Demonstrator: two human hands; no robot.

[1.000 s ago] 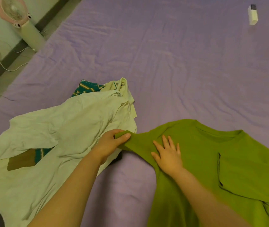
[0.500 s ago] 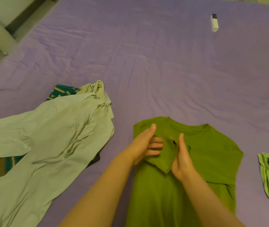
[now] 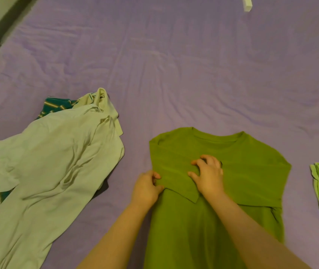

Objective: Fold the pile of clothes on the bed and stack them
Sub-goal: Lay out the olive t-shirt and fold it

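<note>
On the bed (image 3: 174, 65), the unfolded pile (image 3: 47, 162) waits at left while the green shirt (image 3: 222, 200) lies lower centre, my left hand (image 3: 147, 188) pinching its folded sleeve's edge and my right hand (image 3: 209, 175) pressing curled fingers (image 3: 197, 163) to flatten it.

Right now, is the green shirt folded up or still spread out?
Partly folded: the olive-green cotton T-shirt lies flat, one sleeve folded across its chest under both hands.
</note>
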